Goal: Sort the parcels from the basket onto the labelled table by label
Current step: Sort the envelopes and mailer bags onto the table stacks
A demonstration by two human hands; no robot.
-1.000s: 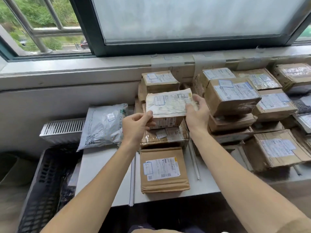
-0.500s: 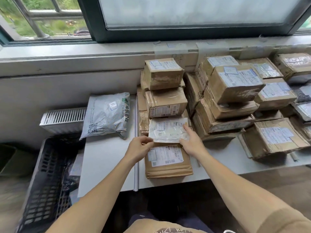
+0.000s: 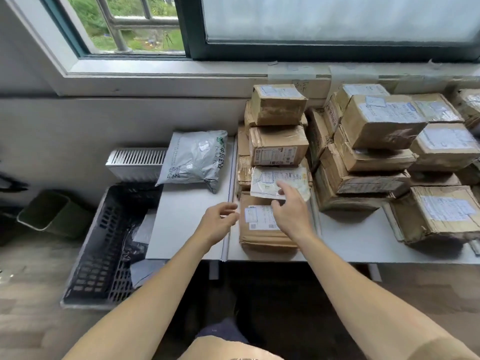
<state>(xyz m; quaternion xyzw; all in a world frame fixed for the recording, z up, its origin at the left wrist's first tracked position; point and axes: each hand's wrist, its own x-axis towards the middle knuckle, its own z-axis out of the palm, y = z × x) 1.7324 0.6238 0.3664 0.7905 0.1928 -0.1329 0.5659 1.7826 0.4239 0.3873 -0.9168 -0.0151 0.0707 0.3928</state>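
A flat white padded parcel [image 3: 267,179] lies on the middle stack of the white table [image 3: 187,229], just behind a flat brown parcel [image 3: 259,240]. My right hand [image 3: 292,206] hovers over both with loose fingers, its fingertips at the white parcel's front edge, holding nothing. My left hand [image 3: 220,219] hangs relaxed over the table, left of the brown parcel, and is empty. The black plastic basket [image 3: 104,245] stands on the floor at the left with dark and grey bags inside.
A grey mail bag [image 3: 194,161] lies at the table's back left. Brown cardboard boxes [image 3: 379,141] are stacked high across the middle and right, up to the window sill. A white radiator [image 3: 135,162] and a green bin [image 3: 49,211] stand left of the basket.
The white padded parcel came down from in front of the stack onto the pile. Both hands let go of it and drew back; the left hand moved left.
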